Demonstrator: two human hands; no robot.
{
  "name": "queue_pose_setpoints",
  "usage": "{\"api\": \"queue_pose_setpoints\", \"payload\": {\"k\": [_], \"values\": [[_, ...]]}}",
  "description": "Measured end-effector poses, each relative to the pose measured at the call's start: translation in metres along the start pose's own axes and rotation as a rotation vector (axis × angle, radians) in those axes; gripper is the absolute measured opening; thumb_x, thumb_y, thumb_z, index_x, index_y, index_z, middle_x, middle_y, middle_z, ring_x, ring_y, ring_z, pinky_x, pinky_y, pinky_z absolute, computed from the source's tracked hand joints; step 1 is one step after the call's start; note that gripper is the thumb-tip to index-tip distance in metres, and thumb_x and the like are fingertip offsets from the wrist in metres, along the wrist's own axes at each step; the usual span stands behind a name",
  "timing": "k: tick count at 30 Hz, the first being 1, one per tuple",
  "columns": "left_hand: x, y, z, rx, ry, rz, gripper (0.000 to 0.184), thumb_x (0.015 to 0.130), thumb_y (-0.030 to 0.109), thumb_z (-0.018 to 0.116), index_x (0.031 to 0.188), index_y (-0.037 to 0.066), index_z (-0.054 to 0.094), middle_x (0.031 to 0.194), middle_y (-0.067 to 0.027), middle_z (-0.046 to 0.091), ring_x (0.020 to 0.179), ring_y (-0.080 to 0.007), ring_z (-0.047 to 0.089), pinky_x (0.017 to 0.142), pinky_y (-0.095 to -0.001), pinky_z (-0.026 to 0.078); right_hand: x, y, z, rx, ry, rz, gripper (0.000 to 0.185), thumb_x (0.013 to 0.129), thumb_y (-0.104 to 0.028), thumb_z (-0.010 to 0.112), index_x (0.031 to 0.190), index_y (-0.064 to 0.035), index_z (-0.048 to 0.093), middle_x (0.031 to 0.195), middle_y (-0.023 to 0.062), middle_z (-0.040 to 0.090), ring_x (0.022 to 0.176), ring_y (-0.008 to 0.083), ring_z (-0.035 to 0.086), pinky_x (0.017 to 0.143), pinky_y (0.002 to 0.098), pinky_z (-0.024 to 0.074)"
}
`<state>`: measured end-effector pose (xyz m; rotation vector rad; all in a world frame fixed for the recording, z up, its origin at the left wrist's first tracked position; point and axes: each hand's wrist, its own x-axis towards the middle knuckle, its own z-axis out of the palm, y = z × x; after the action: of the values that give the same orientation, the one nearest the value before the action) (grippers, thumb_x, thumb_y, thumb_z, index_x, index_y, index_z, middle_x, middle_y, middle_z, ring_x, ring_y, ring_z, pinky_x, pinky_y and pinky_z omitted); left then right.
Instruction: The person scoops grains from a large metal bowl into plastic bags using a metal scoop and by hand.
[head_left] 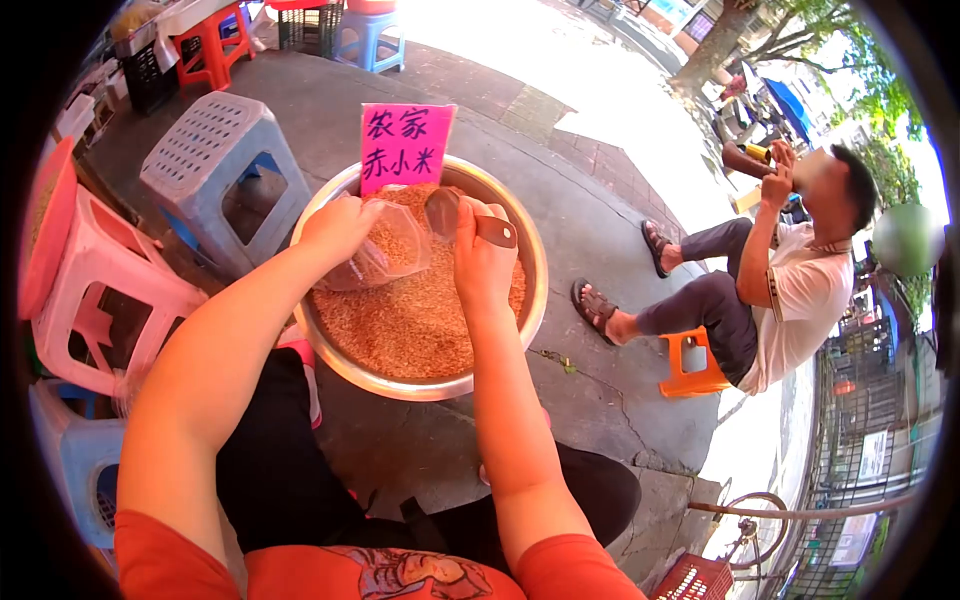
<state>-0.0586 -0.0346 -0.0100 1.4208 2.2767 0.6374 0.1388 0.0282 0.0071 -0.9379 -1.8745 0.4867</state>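
A wide metal basin point(537, 275) full of reddish-brown grain point(415, 325) stands in front of my knees. My left hand point(338, 232) pinches the rim of a clear plastic bag point(405, 250), which rests over the grain with some grain visible in or through it. In my right hand point(485, 258) is a scoop point(442, 213) with a wooden handle, its metal head close to the bag's mouth. A bright pink sign point(405, 145) with handwritten black characters stands upright at the basin's far side.
A grey-blue plastic stool point(225, 165) stands left of the basin, with a pink stool point(110, 285) nearer me. At right, a person point(800, 280) sits on an orange stool point(693, 362), holding a brown pipe-like object point(745, 163) to the face. A red crate point(692, 580) lies lower right.
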Motion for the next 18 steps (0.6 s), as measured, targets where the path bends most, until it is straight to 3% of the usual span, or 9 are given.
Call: {"api": "queue_pose_setpoints", "payload": {"k": [4, 7, 8, 10, 12, 14, 18], "values": [[-0.007, -0.001, -0.006, -0.002, -0.007, -0.034, 0.050, 0.088, 0.045, 0.043, 0.096, 0.000, 0.061, 0.096, -0.0206, 0.063, 0.093, -0.0351, 0.060, 0.081, -0.0440, 0.044, -0.010, 0.063, -0.001, -0.371, -0.127, 0.293, 0.029, 0.091, -0.027, 0.051, 0.088, -0.0016, 0.064, 0.091, 0.0193, 0.062, 0.081, 0.0374, 0.061, 0.071, 0.0443, 0.0486], [-0.008, -0.004, -0.007, -0.001, -0.004, -0.027, 0.049, 0.086, 0.045, 0.046, 0.095, 0.000, 0.061, 0.095, -0.0199, 0.064, 0.092, -0.0342, 0.060, 0.081, -0.0443, 0.044, -0.047, 0.108, 0.017, -0.324, -0.353, 0.389, 0.034, 0.090, -0.032, 0.051, 0.087, -0.0011, 0.065, 0.085, 0.0233, 0.063, 0.081, 0.0401, 0.061, 0.073, 0.0468, 0.0480], [-0.009, -0.007, -0.008, 0.007, -0.003, -0.029, 0.049, 0.086, 0.045, 0.046, 0.095, -0.001, 0.061, 0.094, -0.0200, 0.064, 0.092, -0.0341, 0.060, 0.081, -0.0444, 0.045, -0.055, 0.111, 0.025, -0.275, -0.312, 0.485, 0.037, 0.089, -0.034, 0.052, 0.086, 0.0005, 0.065, 0.081, 0.0269, 0.062, 0.082, 0.0434, 0.059, 0.075, 0.0494, 0.0464], [-0.010, -0.005, -0.011, 0.050, 0.004, -0.029, 0.048, 0.085, 0.043, 0.046, 0.095, -0.001, 0.062, 0.095, -0.0208, 0.064, 0.092, -0.0346, 0.061, 0.080, -0.0447, 0.045, -0.058, 0.121, 0.031, -0.126, -0.299, 0.520, 0.037, 0.089, -0.032, 0.052, 0.087, 0.0021, 0.065, 0.074, 0.0247, 0.063, 0.070, 0.0374, 0.063, 0.066, 0.0454, 0.0502], [-0.010, -0.002, -0.013, 0.033, -0.024, -0.055, 0.049, 0.085, 0.043, 0.046, 0.095, -0.002, 0.063, 0.096, -0.0216, 0.064, 0.091, -0.0352, 0.061, 0.080, -0.0446, 0.045, -0.046, 0.118, 0.015, 0.192, -0.341, 0.732, 0.036, 0.090, -0.030, 0.052, 0.087, 0.0036, 0.064, 0.063, 0.0178, 0.063, 0.052, 0.0243, 0.063, 0.051, 0.0359, 0.0510], [-0.007, -0.005, -0.011, 0.069, -0.037, -0.066, 0.049, 0.085, 0.046, 0.046, 0.099, 0.002, 0.063, 0.098, -0.0187, 0.064, 0.093, -0.0325, 0.061, 0.080, -0.0421, 0.046, -0.035, 0.113, 0.002, 0.439, -0.297, 0.822, 0.034, 0.092, -0.027, 0.050, 0.090, 0.0036, 0.064, 0.058, 0.0099, 0.060, 0.042, 0.0131, 0.056, 0.042, 0.0255, 0.0471], [-0.004, -0.003, -0.010, 0.074, -0.080, -0.072, 0.050, 0.086, 0.048, 0.045, 0.101, 0.003, 0.062, 0.098, -0.0169, 0.064, 0.093, -0.0309, 0.061, 0.079, -0.0406, 0.046, -0.005, 0.086, -0.014, 0.532, -0.262, 0.702, 0.033, 0.093, -0.029, 0.049, 0.095, 0.0015, 0.063, 0.062, 0.0085, 0.060, 0.047, 0.0125, 0.056, 0.043, 0.0231, 0.0452]]}}
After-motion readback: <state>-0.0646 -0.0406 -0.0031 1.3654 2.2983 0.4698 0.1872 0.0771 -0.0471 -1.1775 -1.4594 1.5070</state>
